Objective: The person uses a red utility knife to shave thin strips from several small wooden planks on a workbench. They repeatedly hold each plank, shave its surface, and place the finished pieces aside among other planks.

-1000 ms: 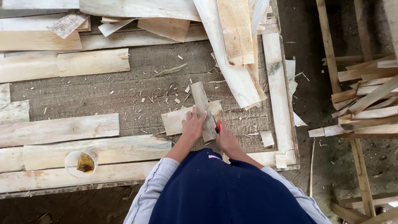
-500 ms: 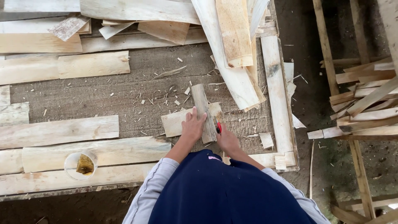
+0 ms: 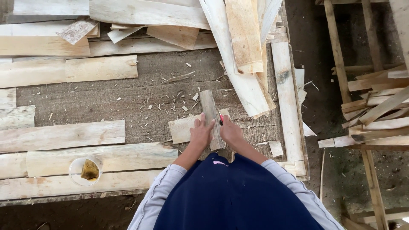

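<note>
Head view, only one: person leans over a work surface (image 3: 106, 100) of rough grey board, w/ wood chips scattered on it.

Narrow grey wood strip (image 3: 211, 117) lies lengthwise away from the person, its near end crossing on top of a short pale plank piece (image 3: 184, 127). Strip sits right between the two hands. Left hand (image 3: 201, 133) is flat, fingers spread open, pressing on the pale piece and touching the strip's left edge; it grips nothing. Right hand (image 3: 231, 131) is curled against the strip's right edge, closed round a small red tool (image 3: 221, 119); only a bit of red shows, can't tell what kind of tool.

Counts: 1 grey strip, 1 short pale piece under it, 1 red tool, 2 hands. 1 small offcut block (image 3: 276, 148) just right of the right hand.

Left side of surface: approx. 5–6 long pale planks (image 3: 59, 136) laid side by side, exact no. unclear where they overlap. 1 round clear cup (image 3: 85, 170) w/ a yellowish lump inside, standing on those planks, well apart from the hands.

Top: loose pile of boards (image 3: 243, 38), too overlapped to count. Far right, off the surface: stack of thin slats (image 3: 379, 115) on a wooden frame over the dirt floor (image 3: 324, 47).
</note>
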